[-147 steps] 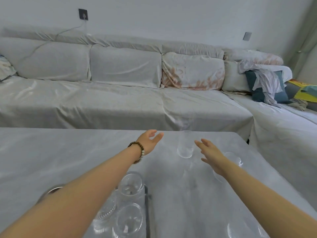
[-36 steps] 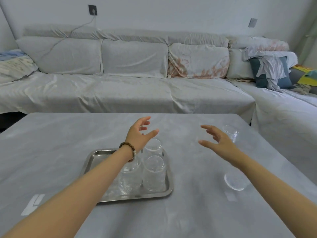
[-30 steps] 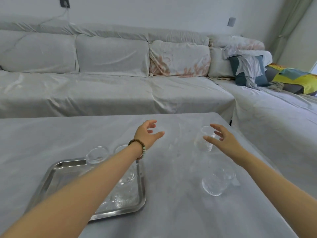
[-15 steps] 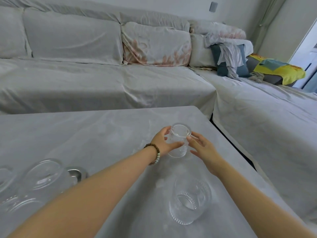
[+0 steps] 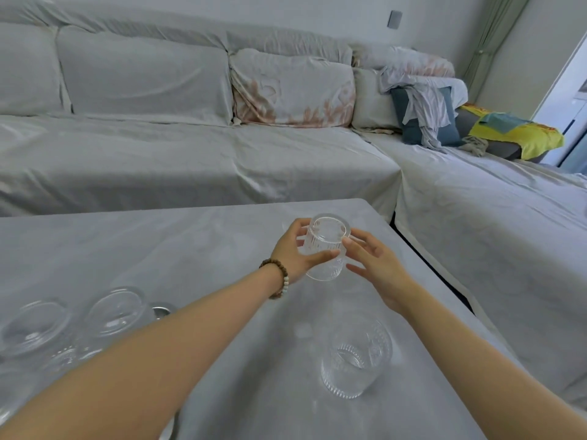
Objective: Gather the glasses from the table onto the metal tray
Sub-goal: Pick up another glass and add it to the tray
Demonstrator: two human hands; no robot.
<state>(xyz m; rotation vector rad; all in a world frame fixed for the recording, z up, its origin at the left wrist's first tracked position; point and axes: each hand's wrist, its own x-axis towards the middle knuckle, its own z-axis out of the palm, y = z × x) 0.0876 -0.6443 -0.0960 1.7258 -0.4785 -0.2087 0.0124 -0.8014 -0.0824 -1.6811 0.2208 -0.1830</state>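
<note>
A clear ribbed glass (image 5: 327, 249) sits near the table's far right corner, and my left hand (image 5: 293, 254) is wrapped around its left side, thumb in front. My right hand (image 5: 374, 268) is beside it with fingers spread, its fingertips touching the glass's right side. A second ribbed glass (image 5: 355, 360) stands alone on the table, nearer me, under my right forearm. At the left edge, two glasses (image 5: 116, 312) (image 5: 33, 327) stand on the metal tray (image 5: 160, 310), of which only a corner shows.
The grey table (image 5: 190, 249) ends close behind and to the right of the held glass. A covered sofa (image 5: 190, 154) wraps around the back and right, with a dark gap (image 5: 444, 281) between it and the table.
Both hands reached to the far glass. My left hand closed around it and my right hand came up against its other side. The view swung right, pushing the tray to the left edge.
</note>
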